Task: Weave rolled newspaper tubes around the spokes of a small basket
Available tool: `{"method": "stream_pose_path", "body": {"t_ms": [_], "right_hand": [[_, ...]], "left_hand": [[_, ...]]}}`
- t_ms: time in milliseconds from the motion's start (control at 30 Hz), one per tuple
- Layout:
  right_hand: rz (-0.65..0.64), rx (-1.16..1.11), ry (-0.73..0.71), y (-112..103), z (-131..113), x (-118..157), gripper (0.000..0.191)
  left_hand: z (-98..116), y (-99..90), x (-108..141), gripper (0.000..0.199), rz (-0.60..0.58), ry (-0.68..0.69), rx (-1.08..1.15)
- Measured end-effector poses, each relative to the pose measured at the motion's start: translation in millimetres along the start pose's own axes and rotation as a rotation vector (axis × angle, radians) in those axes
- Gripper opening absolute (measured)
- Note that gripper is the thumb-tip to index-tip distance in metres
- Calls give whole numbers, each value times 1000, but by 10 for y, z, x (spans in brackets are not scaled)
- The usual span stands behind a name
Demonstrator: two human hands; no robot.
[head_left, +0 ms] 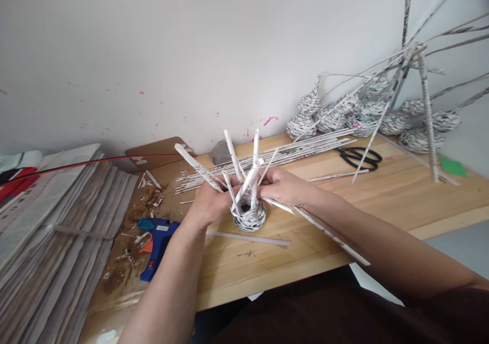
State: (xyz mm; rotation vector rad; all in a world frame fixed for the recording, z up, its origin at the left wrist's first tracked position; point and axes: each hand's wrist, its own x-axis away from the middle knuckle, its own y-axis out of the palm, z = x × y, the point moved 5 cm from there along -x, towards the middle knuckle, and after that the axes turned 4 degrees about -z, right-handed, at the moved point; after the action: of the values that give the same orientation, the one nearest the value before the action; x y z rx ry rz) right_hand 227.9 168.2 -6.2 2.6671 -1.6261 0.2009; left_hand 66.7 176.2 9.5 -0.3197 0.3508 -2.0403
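Note:
A small round basket [249, 219] woven from rolled newspaper stands on the wooden table, its upright paper tubes [232, 153] fanning up and outward. My left hand [216, 199] is closed around the far left side of the weave, close to the uprights. On the right side my right hand [282, 185] pinches a paper tube at the rim; its fingertips are partly hidden behind the uprights. Below that hand a long paper tube [332, 236] slants down to the right under my forearm, and a shorter tube end [279, 205] juts out beside it.
Behind the basket lies a bundle of paper tubes [298, 153]. Black scissors [359, 158] and several woven gourd shapes [301, 127] are to the right. A blue glue gun [158, 247] and stacked newspapers [64, 242] are left. Loose tubes [424, 99] stick up at far right.

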Motion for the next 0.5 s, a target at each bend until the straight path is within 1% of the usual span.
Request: {"method": "stream_pose_path", "body": {"t_ms": [67,133,233,300,367,433,500], "right_hand": [[-3,-10,18,-2,23,-8,10],[-29,-61,40,6,43,-11,11],[-50,-138,45,19,53,-6,15],[-26,-133,31,19,50,-3,19],[-21,-121,21,32,44,-4,19],[-33,-111,10,46,24,-3,17],[-33,-64,0,35,-17,9,15]], "left_hand": [[-16,28,-25,23,67,2,-48],[-38,63,-48,25,101,13,-78],[-50,114,-61,25,69,12,-15],[-36,137,-49,27,21,-17,54],[-8,136,-26,28,7,-40,93],[17,111,-8,28,45,-32,82],[19,75,0,27,114,-11,57]]}}
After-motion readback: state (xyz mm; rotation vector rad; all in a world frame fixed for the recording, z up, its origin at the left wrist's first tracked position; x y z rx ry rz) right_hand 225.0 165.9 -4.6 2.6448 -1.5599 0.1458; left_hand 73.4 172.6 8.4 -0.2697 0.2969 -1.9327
